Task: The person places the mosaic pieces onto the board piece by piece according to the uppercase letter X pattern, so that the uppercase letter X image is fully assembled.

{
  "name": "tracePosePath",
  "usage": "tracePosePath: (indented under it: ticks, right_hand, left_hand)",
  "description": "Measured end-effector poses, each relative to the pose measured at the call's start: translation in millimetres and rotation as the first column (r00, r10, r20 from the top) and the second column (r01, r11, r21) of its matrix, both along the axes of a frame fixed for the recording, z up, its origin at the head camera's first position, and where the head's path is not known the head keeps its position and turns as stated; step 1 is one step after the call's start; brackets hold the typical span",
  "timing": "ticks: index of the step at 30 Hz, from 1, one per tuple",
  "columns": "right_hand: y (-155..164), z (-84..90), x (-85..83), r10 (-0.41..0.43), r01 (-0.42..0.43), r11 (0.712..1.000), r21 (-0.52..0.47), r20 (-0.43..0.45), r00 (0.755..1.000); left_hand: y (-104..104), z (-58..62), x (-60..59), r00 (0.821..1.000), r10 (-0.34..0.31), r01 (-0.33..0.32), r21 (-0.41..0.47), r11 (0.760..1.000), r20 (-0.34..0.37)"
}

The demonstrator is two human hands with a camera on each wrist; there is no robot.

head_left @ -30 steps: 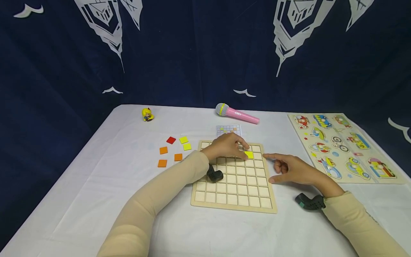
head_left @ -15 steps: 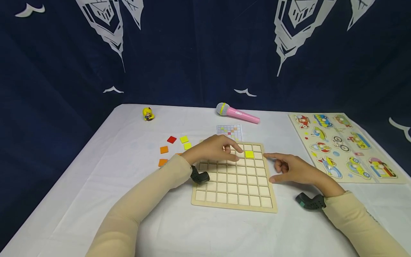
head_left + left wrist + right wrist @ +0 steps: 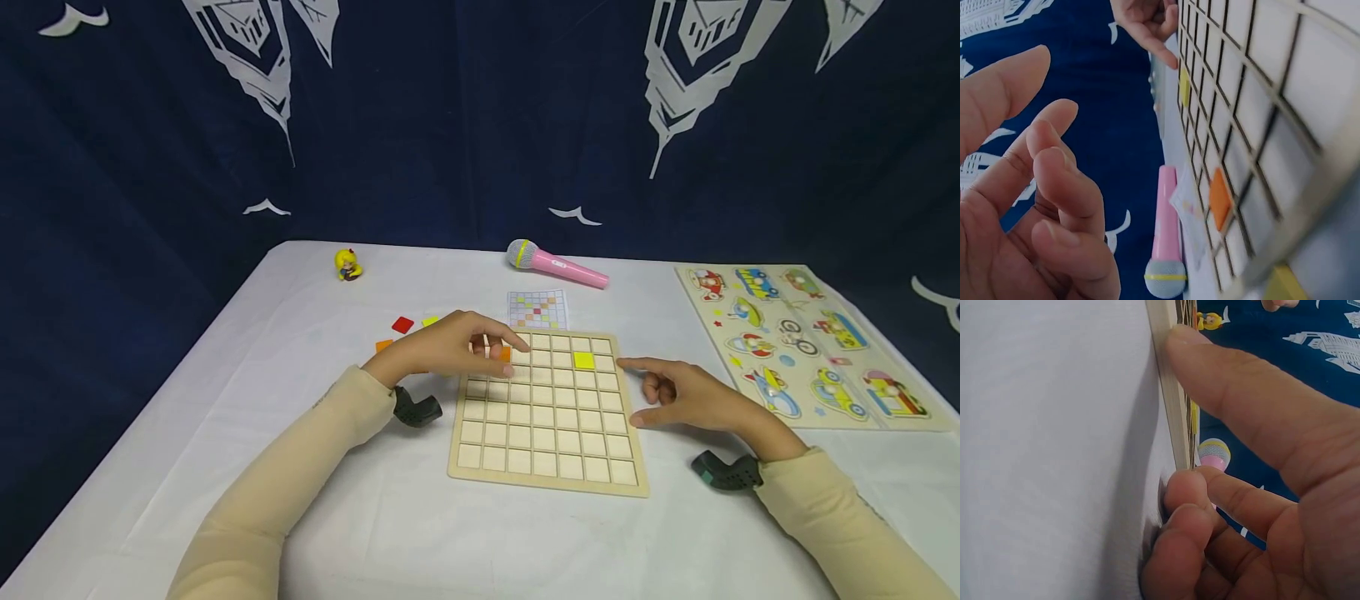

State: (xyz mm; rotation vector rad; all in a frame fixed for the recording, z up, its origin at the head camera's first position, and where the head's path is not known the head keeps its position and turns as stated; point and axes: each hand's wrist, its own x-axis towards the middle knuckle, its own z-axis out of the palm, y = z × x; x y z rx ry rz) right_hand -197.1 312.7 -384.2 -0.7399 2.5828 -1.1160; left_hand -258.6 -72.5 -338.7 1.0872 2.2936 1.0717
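Observation:
A wooden grid board [image 3: 547, 467] lies in the middle of the white table. A yellow tile [image 3: 583, 360] sits in a cell near its top right. An orange tile [image 3: 505, 353] lies in a cell near the top left, also seen in the left wrist view as the orange tile [image 3: 1219, 199]. My left hand [image 3: 450, 346] hovers over the board's top left corner with loosely curled fingers [image 3: 1054, 187] and holds nothing. My right hand [image 3: 690, 396] rests on the table at the board's right edge [image 3: 1169, 394], with one finger touching the rim.
Loose red [image 3: 402, 324], yellow [image 3: 430, 321] and orange [image 3: 384, 344] tiles lie left of the board. A pattern card [image 3: 537, 309] and a pink toy microphone [image 3: 558, 266] lie behind it. A yellow figure [image 3: 347, 265] stands far left. A vehicle puzzle [image 3: 810, 342] is at the right.
My left hand has drawn back leftward from the yellow tile across the board's top rows. The orange tile now shows by its fingers. The right hand has stayed put.

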Motion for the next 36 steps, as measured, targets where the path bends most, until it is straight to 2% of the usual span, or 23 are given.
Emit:
tracePosePath:
  ticks: [6, 12, 16, 20, 26, 29, 36]
  right_hand:
    - [-1, 2.2, 0.9, 0.001, -0.001, 1.000, -0.007, 0.006, 1.000]
    - [-1, 1.2, 0.8, -0.003, 0.003, 1.000, -0.006, 0.006, 1.000]
    - [-1, 0.6, 1.1, -0.004, 0.005, 1.000, -0.004, 0.003, 1.000]
    - [-1, 0.3, 1.1, -0.009, 0.009, 1.000, 0.002, 0.004, 1.000]
    - [-1, -0.5, 0.9, -0.010, 0.010, 1.000, 0.003, 0.004, 1.000]
    - [0, -1.1, 0.9, -0.010, 0.010, 1.000, 0.005, 0.001, 1.000]
    - [0, -1.1, 0.3, -0.015, 0.015, 1.000, 0.007, 0.001, 1.000]
  left_hand:
    - [-20, -4.6, -0.8, 0.999, 0.026, -0.026, 0.007, 1.000, -0.030]
    - [-43, -1.6, -7.2, 0.996, 0.086, -0.086, 0.013, 0.996, 0.013]
    - [-60, 1.2, -17.1, 0.992, 0.124, -0.125, 0.019, 0.992, 0.026]
    - [-79, 0.9, -27.9, 0.981, 0.190, -0.191, 0.025, 0.981, 0.044]
    - [-109, -1.4, -40.8, 0.962, 0.269, -0.267, -0.043, 0.963, 0.045]
    - [-123, -3.9, -45.2, 0.954, 0.292, -0.286, -0.081, 0.955, 0.067]
    - [-146, -12.0, -49.6, 0.926, 0.314, -0.284, -0.160, 0.945, 0.209]
